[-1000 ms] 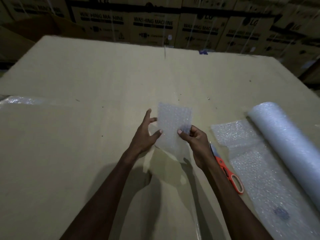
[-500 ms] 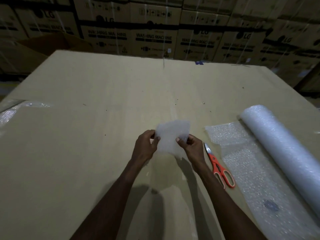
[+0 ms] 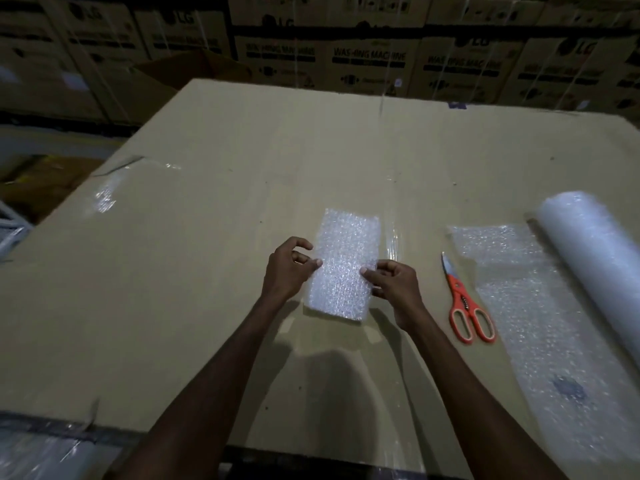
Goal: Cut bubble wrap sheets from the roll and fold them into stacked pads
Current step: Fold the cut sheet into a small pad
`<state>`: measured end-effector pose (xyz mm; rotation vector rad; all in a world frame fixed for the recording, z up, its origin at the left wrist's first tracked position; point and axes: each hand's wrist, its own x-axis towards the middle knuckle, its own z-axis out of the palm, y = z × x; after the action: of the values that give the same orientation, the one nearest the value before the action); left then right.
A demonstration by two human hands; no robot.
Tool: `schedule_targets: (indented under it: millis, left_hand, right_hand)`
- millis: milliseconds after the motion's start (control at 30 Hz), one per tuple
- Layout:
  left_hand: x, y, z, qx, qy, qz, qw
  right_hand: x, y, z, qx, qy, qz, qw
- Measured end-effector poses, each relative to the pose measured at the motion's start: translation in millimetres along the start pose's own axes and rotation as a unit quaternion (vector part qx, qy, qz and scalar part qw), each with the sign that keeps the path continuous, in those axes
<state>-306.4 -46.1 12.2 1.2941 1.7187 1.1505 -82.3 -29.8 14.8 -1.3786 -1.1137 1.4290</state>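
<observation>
A folded bubble wrap pad (image 3: 343, 265) lies flat on the cardboard worktop (image 3: 207, 237), long side pointing away from me. My left hand (image 3: 289, 268) touches its left edge with thumb and fingertips. My right hand (image 3: 393, 282) presses its right edge, thumb on top. To the right lies the bubble wrap roll (image 3: 595, 265) with an unrolled sheet (image 3: 540, 327) spread toward me. Orange-handled scissors (image 3: 465, 306) rest shut between the pad and the sheet.
Stacked washing machine cartons (image 3: 367, 60) form a wall behind the worktop. The worktop's left edge drops off near shiny clear tape (image 3: 107, 195). Plastic film (image 3: 38, 455) shows below the near edge at bottom left.
The pad was held up in the air between both hands; it now lies flat on the worktop with both hands at its sides. The camera view has shifted.
</observation>
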Motion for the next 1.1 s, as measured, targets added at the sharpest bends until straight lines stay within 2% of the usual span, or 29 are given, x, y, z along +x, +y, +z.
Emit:
schedule_targets:
  millis: [233, 467, 600, 800, 933, 1100]
  left_hand:
    - [10.9, -26.4, -57.7, 0.045, 0.007, 0.034, 0.998]
    - [58.6, -65.7, -130.0, 0.060, 0.007, 0.029, 0.998]
    - [86.2, -88.7, -163.0, 0.061, -0.029, 0.024, 0.997]
    - [112.1, -107.3, -194.2, 0.162, -0.065, 0.044, 0.984]
    - [118.7, -124.1, -202.8, 0.246, -0.087, 0.051, 0.964]
    - [112.0, -136.2, -202.0, 0.276, -0.091, 0.069, 0.954]
  right_hand:
    - [12.7, 6.1, 63.4, -0.130, 0.028, -0.016, 0.991]
    - [44.2, -2.8, 151.0, -0.189, 0.030, -0.027, 0.981]
    - [65.2, 1.0, 197.2, -0.216, 0.038, -0.010, 0.976]
    - [82.2, 1.5, 247.4, -0.316, 0.070, -0.030, 0.946]
    - [86.3, 6.8, 260.6, -0.355, 0.053, -0.027, 0.933]
    - [80.3, 16.6, 261.0, -0.445, 0.049, -0.111, 0.887]
